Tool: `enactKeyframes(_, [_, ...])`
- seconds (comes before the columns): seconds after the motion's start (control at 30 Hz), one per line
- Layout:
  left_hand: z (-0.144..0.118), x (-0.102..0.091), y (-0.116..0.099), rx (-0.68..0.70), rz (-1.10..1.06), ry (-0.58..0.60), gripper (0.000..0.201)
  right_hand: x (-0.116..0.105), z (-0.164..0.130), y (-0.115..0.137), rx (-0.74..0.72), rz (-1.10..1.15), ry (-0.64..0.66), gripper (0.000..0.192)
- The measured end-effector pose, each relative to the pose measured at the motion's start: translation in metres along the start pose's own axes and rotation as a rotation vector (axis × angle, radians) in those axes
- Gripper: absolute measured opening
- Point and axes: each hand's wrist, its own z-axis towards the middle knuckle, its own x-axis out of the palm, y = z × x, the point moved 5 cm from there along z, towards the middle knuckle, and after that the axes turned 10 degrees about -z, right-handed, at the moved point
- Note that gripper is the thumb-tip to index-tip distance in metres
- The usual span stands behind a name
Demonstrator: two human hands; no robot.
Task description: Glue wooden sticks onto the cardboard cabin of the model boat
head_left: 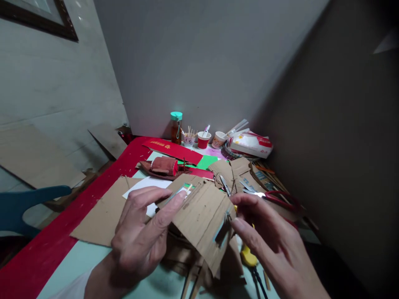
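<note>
A brown folded cardboard piece (201, 214) with creases and cut-out slots is held up over the table, slanting down toward me. My left hand (145, 232) grips its upper left side, thumb on top near a cut-out; a small pale stick (188, 189) shows by the thumb tip. On the right edge, my right hand (264, 236) pinches the cardboard between thumb and fingers, beside a dark slot with torn bits. Just beyond that hand lie red-handled scissors (274, 197) and a pen (225, 185). Below it is a yellow tool (248, 256), partly hidden.
A brown model boat (163, 166) sits behind the cardboard. Farther back stand a bottle (176, 128), a cup of sticks (189, 140), a red cup (204, 141) and a tissue pack (251, 144). A flat cardboard sheet (101, 211) lies left; a blue chair (28, 207) stands beside the table.
</note>
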Motion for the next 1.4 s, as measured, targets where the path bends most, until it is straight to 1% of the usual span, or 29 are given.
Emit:
enactKeyframes(0.2, [0.001, 0.002, 0.000, -0.043, 0.015, 0.028, 0.070, 0.009, 0.001, -0.002, -0.006, -0.001, 0.089, 0.025])
enactKeyframes(0.27, [-0.002, 0.002, 0.000, -0.072, -0.030, 0.042, 0.068, 0.009, 0.004, -0.002, -0.014, -0.002, 0.076, 0.026])
enactKeyframes(0.37, [-0.008, -0.001, 0.003, -0.120, -0.196, 0.067, 0.064, 0.002, 0.009, -0.010, 0.029, -0.019, 0.006, 0.031])
enactKeyframes(0.4, [-0.010, -0.003, 0.006, -0.158, -0.261, 0.066, 0.062, -0.001, 0.011, -0.014, 0.054, -0.019, -0.012, 0.032])
enactKeyframes(0.43, [-0.011, -0.004, 0.010, -0.222, -0.325, 0.057, 0.057, -0.003, 0.013, -0.017, 0.080, -0.015, -0.018, 0.033])
enactKeyframes(0.5, [-0.009, -0.006, 0.023, -0.433, -0.430, 0.031, 0.039, -0.006, 0.017, -0.022, 0.109, 0.006, 0.000, 0.034])
enactKeyframes(0.53, [-0.008, -0.006, 0.030, -0.565, -0.480, 0.019, 0.030, -0.007, 0.019, -0.023, 0.106, 0.018, 0.021, 0.034])
enactKeyframes(0.6, [-0.001, -0.001, 0.041, -0.777, -0.574, 0.052, 0.023, -0.006, 0.024, -0.020, 0.060, 0.050, 0.083, 0.033])
enactKeyframes(0.63, [0.003, 0.004, 0.043, -0.862, -0.644, 0.135, 0.024, -0.005, 0.027, -0.017, 0.030, 0.064, 0.110, 0.031])
enactKeyframes(0.7, [0.011, 0.016, 0.041, -0.932, -0.786, 0.343, 0.023, -0.005, 0.030, -0.013, -0.012, 0.087, 0.138, 0.028])
enactKeyframes(0.73, [0.014, 0.020, 0.040, -0.959, -0.839, 0.410, 0.021, -0.005, 0.032, -0.013, -0.014, 0.094, 0.138, 0.026])
enactKeyframes(0.77, [0.015, 0.023, 0.039, -0.988, -0.884, 0.446, 0.018, -0.005, 0.033, -0.014, -0.008, 0.102, 0.139, 0.026])
enactKeyframes(0.8, [0.015, 0.025, 0.039, -1.027, -0.925, 0.458, 0.017, -0.004, 0.034, -0.015, 0.002, 0.114, 0.147, 0.026])
enactKeyframes(1.0, [-0.004, 0.031, 0.032, -1.359, -1.104, 0.437, 0.012, 0.005, 0.035, -0.021, 0.037, 0.221, 0.223, 0.029])
enactKeyframes(1.07, [-0.010, 0.031, 0.028, -1.435, -1.156, 0.417, 0.013, 0.007, 0.035, -0.021, 0.057, 0.266, 0.201, 0.029])
enactKeyframes(1.1, [-0.011, 0.031, 0.027, -1.449, -1.176, 0.400, 0.015, 0.006, 0.035, -0.022, 0.071, 0.293, 0.159, 0.028])
enactKeyframes(1.13, [-0.012, 0.030, 0.026, -1.446, -1.183, 0.373, 0.015, 0.004, 0.035, -0.023, 0.088, 0.326, 0.091, 0.026])
enactKeyframes(1.23, [-0.011, 0.029, 0.029, -1.382, -1.167, 0.263, 0.015, -0.005, 0.033, -0.029, 0.137, 0.435, -0.180, 0.016])
enactKeyframes(1.27, [-0.010, 0.028, 0.031, -1.353, -1.155, 0.225, 0.015, -0.008, 0.030, -0.031, 0.139, 0.465, -0.256, 0.011])
enactKeyframes(1.3, [-0.010, 0.028, 0.033, -1.327, -1.141, 0.188, 0.014, -0.009, 0.028, -0.031, 0.134, 0.482, -0.305, 0.009])
enactKeyframes(1.33, [-0.009, 0.028, 0.035, -1.304, -1.123, 0.153, 0.014, -0.009, 0.025, -0.031, 0.126, 0.484, -0.324, 0.011])
enactKeyframes(1.4, [-0.009, 0.027, 0.038, -1.278, -1.074, 0.090, 0.014, -0.004, 0.021, -0.026, 0.115, 0.455, -0.285, 0.017])
